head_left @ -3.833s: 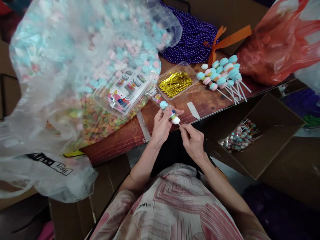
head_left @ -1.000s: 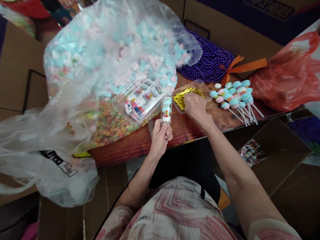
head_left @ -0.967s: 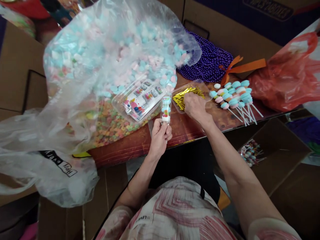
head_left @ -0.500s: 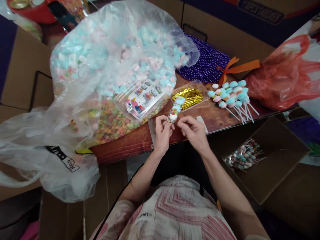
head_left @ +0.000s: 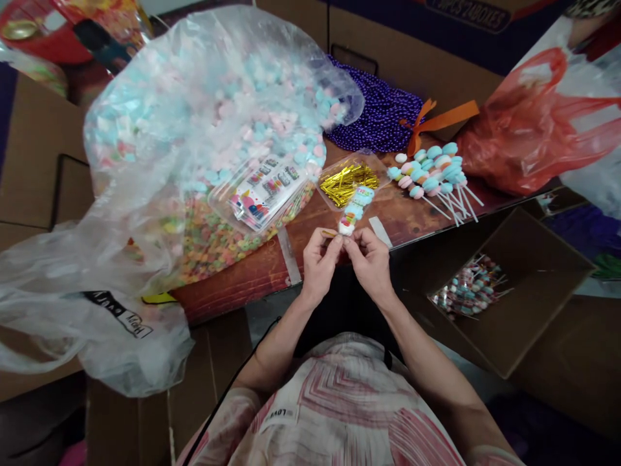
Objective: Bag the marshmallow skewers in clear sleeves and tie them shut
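Note:
Both my hands meet at the gathered lower end of a marshmallow skewer wrapped in a printed clear bag. My left hand pinches the neck of that bag, and a thin gold twist tie shows at its fingertips. Close against it, my right hand is closed with thumb and finger at the same neck. The skewer's stick is hidden by my fingers. Just beyond lie gold twist ties in a clear plastic tray. To the left, another clear tray holds printed bags.
Unwrapped marshmallow skewers lie right on the table, beside a red plastic bag. Purple bead strings are behind. A large clear bag of marshmallows fills the left. Below right, a cardboard box holds wrapped skewers.
My right hand has moved in to meet the left at the bag's neck; they were slightly apart before. The view has shifted, so the table things appear further left.

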Motion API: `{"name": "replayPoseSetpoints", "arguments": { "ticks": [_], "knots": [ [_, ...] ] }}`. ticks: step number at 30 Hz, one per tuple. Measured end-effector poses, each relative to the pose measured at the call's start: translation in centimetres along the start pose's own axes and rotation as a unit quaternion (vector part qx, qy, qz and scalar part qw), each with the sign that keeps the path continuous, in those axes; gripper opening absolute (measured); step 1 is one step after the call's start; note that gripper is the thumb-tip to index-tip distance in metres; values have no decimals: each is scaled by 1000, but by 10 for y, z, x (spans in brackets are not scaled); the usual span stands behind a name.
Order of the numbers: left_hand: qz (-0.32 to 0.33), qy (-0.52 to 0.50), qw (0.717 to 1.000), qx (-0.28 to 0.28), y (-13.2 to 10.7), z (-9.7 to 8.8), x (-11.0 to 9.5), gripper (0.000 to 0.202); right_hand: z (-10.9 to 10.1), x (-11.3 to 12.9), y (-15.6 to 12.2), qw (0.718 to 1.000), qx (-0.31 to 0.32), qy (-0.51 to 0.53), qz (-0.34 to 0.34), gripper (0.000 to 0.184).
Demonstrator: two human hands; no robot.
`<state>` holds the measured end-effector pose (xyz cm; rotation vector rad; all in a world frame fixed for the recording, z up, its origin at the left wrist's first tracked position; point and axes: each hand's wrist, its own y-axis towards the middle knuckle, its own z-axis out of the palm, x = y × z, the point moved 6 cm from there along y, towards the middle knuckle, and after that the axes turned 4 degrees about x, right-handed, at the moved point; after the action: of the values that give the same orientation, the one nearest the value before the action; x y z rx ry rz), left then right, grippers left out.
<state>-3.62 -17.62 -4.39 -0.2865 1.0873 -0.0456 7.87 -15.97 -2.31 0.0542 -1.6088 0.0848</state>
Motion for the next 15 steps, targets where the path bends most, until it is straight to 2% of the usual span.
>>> {"name": "replayPoseSetpoints", "arguments": {
  "ticks": [2,3,5,8,10,12,13,15],
  "knots": [
    [13,-32,999,15,3,3,-4,28,2,-3,-1,999,38,-7,-1,24],
    [-1,-56,998,27,5,5,-5,30,2,-4,-1,999,53,-6,-1,23],
    [-83,-113,988,62,6,9,-2,31,-1,-6,-2,998,69,2,1,23],
    [-240,-190,945,115,1,15,1,23,-7,-3,-2,995,95,6,-11,22],
    [-299,-210,921,136,-4,17,-1,21,-9,3,-1,992,124,-7,-30,21],
    [-297,-188,925,145,-5,17,-1,19,-9,6,0,988,144,-29,-42,20],
    [-275,-163,937,144,-4,16,0,20,-9,7,1,987,148,-46,-46,19],
    [-190,-95,970,119,-1,12,1,23,-8,8,2,985,132,-91,-62,16]
  ]
}}
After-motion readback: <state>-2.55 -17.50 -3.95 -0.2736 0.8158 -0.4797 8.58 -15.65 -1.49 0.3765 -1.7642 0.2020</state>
